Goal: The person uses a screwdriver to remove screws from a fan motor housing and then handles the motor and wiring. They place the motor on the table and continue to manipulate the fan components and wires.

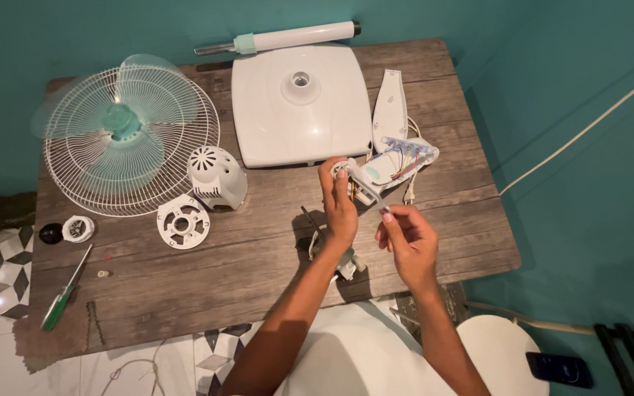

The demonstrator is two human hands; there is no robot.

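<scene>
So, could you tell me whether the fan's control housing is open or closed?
Open. The control housing lies with its coloured wires exposed, and its white cover lies separately beside it on the table.

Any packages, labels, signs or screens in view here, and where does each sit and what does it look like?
Phone: bottom right, beside a round white seat; flat dark rectangle, its dark bluish face unlit.
No packages, labels or signs can be made out on the wooden table.
</scene>
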